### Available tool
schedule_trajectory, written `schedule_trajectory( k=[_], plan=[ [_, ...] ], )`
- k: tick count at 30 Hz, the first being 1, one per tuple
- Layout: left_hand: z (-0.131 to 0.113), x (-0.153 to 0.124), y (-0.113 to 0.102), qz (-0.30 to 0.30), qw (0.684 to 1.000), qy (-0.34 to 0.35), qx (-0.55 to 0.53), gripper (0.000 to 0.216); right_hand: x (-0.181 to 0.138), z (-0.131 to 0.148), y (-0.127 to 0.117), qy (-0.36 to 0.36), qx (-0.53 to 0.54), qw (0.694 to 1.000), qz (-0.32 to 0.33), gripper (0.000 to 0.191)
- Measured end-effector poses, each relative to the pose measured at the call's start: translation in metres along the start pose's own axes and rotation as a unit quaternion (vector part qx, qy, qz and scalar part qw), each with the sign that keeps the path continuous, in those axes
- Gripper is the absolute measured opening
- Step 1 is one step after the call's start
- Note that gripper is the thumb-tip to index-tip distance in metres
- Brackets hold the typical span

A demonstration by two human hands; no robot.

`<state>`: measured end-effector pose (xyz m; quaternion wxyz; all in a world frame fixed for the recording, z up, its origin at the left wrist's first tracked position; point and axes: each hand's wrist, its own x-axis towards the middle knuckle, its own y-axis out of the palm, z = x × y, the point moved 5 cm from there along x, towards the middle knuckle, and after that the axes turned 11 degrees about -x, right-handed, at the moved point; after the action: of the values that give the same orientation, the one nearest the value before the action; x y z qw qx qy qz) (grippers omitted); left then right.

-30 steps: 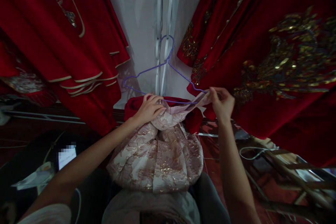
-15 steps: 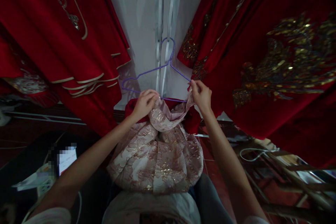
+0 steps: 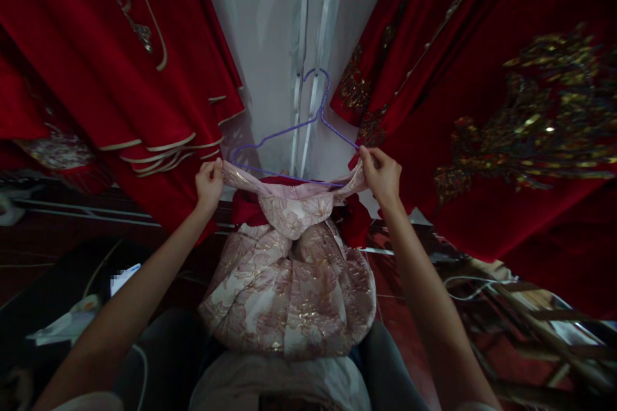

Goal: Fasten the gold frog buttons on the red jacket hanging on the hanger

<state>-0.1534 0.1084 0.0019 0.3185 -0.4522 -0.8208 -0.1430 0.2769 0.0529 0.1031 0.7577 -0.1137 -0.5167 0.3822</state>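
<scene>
A pink brocade dress (image 3: 289,282) with gold floral pattern hangs down over my lap. My left hand (image 3: 209,183) is closed in a pinch on its left shoulder edge. My right hand (image 3: 382,174) is closed on the right shoulder edge. Between them the neckline is stretched wide just under a purple wire hanger (image 3: 299,131), whose right end touches my right hand. The hanger's hook sits against white straps on the pale wall (image 3: 270,26). A red garment (image 3: 245,205) lies behind the dress.
Red velvet garments with cream trim (image 3: 120,77) hang at the left. Red garments with gold embroidery (image 3: 506,115) hang at the right. A dim floor with a phone and papers (image 3: 96,308) is at lower left; cables and metal rods (image 3: 520,314) lie at lower right.
My left hand moved left from the dress's middle to its left shoulder, spreading the neckline open. My right hand stayed near the hanger's right end.
</scene>
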Motion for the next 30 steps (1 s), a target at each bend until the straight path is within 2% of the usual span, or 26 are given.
schedule_trajectory(
  k=[7, 11, 14, 19, 22, 25, 28, 30],
  plan=[
    [-0.008, 0.011, 0.008, 0.016, 0.999, 0.017, -0.027, 0.035, 0.0, 0.002, -0.002, 0.0, 0.004, 1.0, -0.008, 0.047],
    [-0.022, 0.02, 0.02, 0.052, 0.997, 0.033, -0.036, 0.036, -0.001, 0.004, -0.003, -0.002, -0.001, 1.0, -0.002, 0.047],
    [-0.041, 0.028, 0.037, 0.088, 0.994, 0.053, -0.034, 0.039, -0.001, 0.004, -0.005, -0.001, -0.006, 1.0, -0.002, 0.048],
    [-0.089, 0.028, 0.077, 0.168, 0.978, 0.119, -0.025, 0.039, 0.0, 0.005, -0.004, -0.008, -0.01, 1.0, 0.003, 0.048],
    [-0.102, 0.027, 0.091, 0.215, 0.971, 0.103, -0.037, 0.042, 0.001, 0.004, -0.005, -0.006, -0.016, 1.0, -0.004, 0.048],
    [-0.088, 0.031, 0.091, 0.242, 0.968, 0.045, -0.049, 0.047, 0.001, 0.004, -0.004, -0.008, -0.019, 1.0, -0.004, 0.049],
    [-0.048, 0.033, 0.076, 0.173, 0.979, -0.047, -0.093, 0.05, 0.001, 0.003, -0.003, -0.009, -0.015, 1.0, -0.002, 0.049],
    [-0.011, 0.021, 0.065, 0.135, 0.972, -0.15, -0.116, 0.051, 0.001, 0.002, -0.002, -0.007, -0.011, 1.0, -0.004, 0.048]
  ],
)
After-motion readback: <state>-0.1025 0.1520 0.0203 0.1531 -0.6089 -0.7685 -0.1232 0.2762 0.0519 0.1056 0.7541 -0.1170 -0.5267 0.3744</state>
